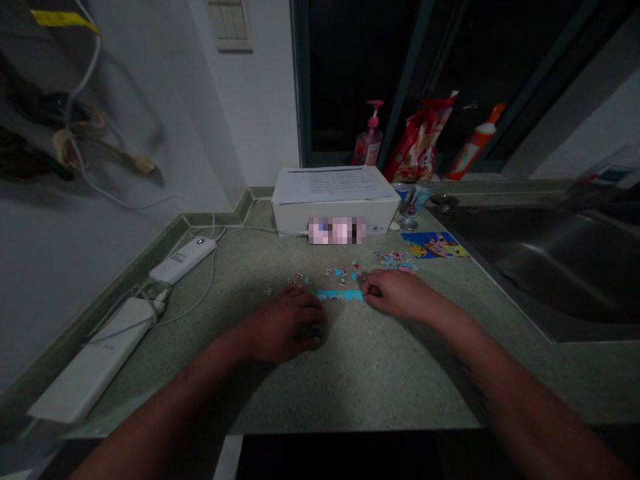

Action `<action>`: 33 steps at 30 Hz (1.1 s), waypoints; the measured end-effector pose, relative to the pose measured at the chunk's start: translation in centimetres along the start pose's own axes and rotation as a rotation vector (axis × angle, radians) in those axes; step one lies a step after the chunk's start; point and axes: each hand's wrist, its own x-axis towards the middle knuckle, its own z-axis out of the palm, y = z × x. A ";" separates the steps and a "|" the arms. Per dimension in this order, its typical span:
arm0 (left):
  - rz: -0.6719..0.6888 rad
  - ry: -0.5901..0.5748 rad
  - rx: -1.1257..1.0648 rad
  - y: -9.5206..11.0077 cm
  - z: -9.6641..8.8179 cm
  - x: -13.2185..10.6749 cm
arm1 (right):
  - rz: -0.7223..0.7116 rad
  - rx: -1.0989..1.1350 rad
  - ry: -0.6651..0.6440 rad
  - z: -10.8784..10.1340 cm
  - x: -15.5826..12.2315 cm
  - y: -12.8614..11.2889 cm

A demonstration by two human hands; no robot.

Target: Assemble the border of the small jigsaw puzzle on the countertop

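Note:
My left hand [285,325] rests curled on the speckled green countertop [370,380], its fingertips over a small blue jigsaw piece [316,331]. My right hand [395,295] lies with its fingertips at the right end of a thin row of joined blue jigsaw pieces [340,295], and I cannot tell whether they pinch anything. Loose jigsaw pieces [300,280] are scattered above the row, and a further pile [395,261] lies to the right. A small colourful picture card [434,245] lies beyond that pile.
A white box [335,217] topped with printed paper stands at the back. White power banks [183,260] and cables lie along the left wall. A steel sink [540,267] is sunk into the counter on the right. Several bottles and a red bag [419,140] stand on the windowsill.

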 end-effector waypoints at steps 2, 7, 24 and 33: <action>0.003 -0.006 0.004 0.0 0.0 0.0 | -0.002 -0.001 0.006 0.1 0.0 0.0; -0.004 0.001 -0.035 0.1 -0.2 0.0 | -0.012 0.011 0.012 -0.1 0.0 0.1; -0.736 0.023 0.261 -4.5 -3.6 -3.2 | 0.122 -0.122 0.071 -0.6 0.1 1.8; -0.752 0.018 0.226 -4.9 -3.4 -2.9 | 0.109 -0.105 0.118 -0.9 0.2 1.5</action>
